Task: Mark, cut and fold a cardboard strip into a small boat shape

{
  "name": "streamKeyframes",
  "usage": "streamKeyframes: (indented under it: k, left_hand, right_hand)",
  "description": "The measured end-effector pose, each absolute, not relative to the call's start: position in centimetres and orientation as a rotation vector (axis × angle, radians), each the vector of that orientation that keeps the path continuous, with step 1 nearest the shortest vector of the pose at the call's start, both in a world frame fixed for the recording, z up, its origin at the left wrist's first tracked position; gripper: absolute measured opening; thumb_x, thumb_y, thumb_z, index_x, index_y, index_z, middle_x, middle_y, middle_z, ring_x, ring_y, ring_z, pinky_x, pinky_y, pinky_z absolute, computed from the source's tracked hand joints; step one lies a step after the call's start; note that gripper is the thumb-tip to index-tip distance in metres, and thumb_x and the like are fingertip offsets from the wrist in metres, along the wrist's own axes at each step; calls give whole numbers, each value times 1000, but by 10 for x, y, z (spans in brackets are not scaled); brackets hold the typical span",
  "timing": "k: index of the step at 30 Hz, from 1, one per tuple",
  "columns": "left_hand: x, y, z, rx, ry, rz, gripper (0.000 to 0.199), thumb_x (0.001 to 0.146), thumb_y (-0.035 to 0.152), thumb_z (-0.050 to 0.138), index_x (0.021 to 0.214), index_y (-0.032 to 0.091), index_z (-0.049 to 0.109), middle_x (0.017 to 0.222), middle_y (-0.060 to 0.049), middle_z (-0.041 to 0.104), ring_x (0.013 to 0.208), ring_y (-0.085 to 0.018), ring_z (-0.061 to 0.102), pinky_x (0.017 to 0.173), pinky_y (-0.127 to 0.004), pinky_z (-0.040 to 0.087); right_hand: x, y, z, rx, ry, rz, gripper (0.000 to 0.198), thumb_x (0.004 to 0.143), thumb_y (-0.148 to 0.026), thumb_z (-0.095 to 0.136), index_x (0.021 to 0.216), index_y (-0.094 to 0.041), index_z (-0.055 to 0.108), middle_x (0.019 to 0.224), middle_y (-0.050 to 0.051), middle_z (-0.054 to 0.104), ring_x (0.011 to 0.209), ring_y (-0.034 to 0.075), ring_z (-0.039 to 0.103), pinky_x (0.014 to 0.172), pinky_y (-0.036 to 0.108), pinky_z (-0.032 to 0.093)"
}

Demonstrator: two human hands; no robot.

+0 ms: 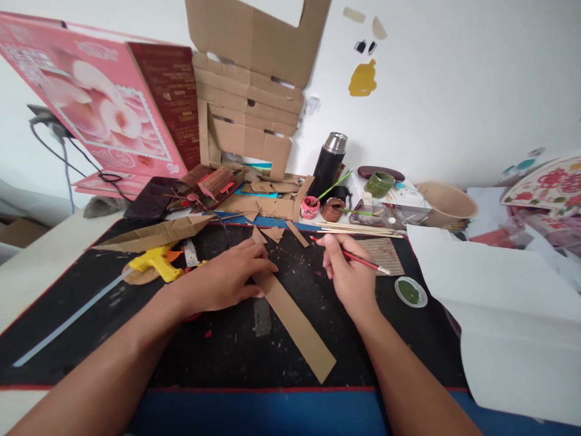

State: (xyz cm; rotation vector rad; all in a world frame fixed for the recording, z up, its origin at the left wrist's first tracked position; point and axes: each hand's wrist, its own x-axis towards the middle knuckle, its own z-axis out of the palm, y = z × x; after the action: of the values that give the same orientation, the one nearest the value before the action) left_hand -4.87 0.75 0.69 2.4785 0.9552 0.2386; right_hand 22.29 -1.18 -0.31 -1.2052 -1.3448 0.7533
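My left hand [236, 272] rests at the upper end of a long, plain cardboard strip [297, 324], its thumb and fingers closing on that end. The strip slants down to the right across the black mat [204, 357]. In my right hand [351, 275] is a red pencil [363, 261], gripped between thumb and fingers with its point to the left, above the mat. A small dark flat piece [262, 317] lies beside the strip, below my left thumb. Small cardboard scraps [273, 234] lie just beyond my hands.
A yellow glue gun [158, 263] with a long glue stick lies left. To the right are a green paint lid [411, 292], corrugated cardboard [384, 254] and white paper [494, 315]. Behind stand paint jars [333, 209], a black thermos [327, 163] and a pink box [104, 103].
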Motion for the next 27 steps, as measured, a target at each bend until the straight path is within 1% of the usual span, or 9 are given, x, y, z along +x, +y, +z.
streamKeyframes:
  k: [5,8,10,13,16,19,22,25,27]
  left_hand:
    - [-38,5,-3,2487,901,267,32,97,11,70,125,26,77,118,-7,66,117,-29,62,105,-43,50]
    - [-34,5,-7,2537,895,266,36,100,8,63,130,25,76,117,-8,66,115,-30,62,103,-44,51]
    - [-29,5,-10,2594,899,267,37,103,8,59,132,23,75,116,-9,66,111,-30,62,100,-44,52]
    - [-22,5,-14,2696,920,324,33,106,10,53,129,20,75,113,-11,67,104,-29,63,95,-43,53]
    - [-19,2,-13,2720,903,415,34,109,10,48,127,20,75,114,-11,68,105,-29,64,97,-43,53]
    - [-17,-5,-4,2631,764,471,30,108,14,56,132,21,73,121,-12,69,112,-28,64,101,-43,53]
    - [-13,-15,2,2531,563,412,31,105,15,64,134,23,73,127,-11,71,119,-28,66,105,-43,54]
    - [-8,-21,0,2516,494,357,31,102,14,67,131,22,75,136,-13,71,124,-30,66,106,-44,55]
    - [-5,-22,-3,2520,515,350,29,102,13,67,129,21,75,138,-14,70,127,-32,64,106,-46,55]
  right_hand:
    - [222,-13,-7,-1232,-1418,742,39,107,-53,66,92,-20,81,58,-4,60,46,12,51,49,26,40]
    - [221,-13,-9,-1243,-1443,749,39,107,-52,65,92,-20,81,59,-3,61,47,12,52,49,26,40]
    - [220,-13,-10,-1243,-1461,750,39,107,-52,65,92,-20,80,59,-3,61,47,12,52,49,26,39]
    - [218,-14,-10,-1245,-1488,750,37,107,-51,65,91,-21,80,59,-3,61,47,12,53,48,26,39]
    - [218,-15,-9,-1245,-1498,757,36,107,-50,64,92,-21,80,59,-3,61,47,12,53,48,26,39]
    - [217,-15,-9,-1236,-1497,763,36,107,-49,64,91,-21,80,59,-3,62,47,12,53,48,26,39]
    - [217,-15,-9,-1227,-1493,766,36,107,-48,64,91,-21,80,59,-4,61,46,12,52,48,26,39]
    - [217,-14,-9,-1215,-1497,765,35,108,-47,64,91,-21,79,59,-4,61,45,12,52,48,26,39]
    - [217,-14,-9,-1211,-1501,762,35,107,-47,64,90,-21,79,59,-4,62,45,12,52,48,26,39]
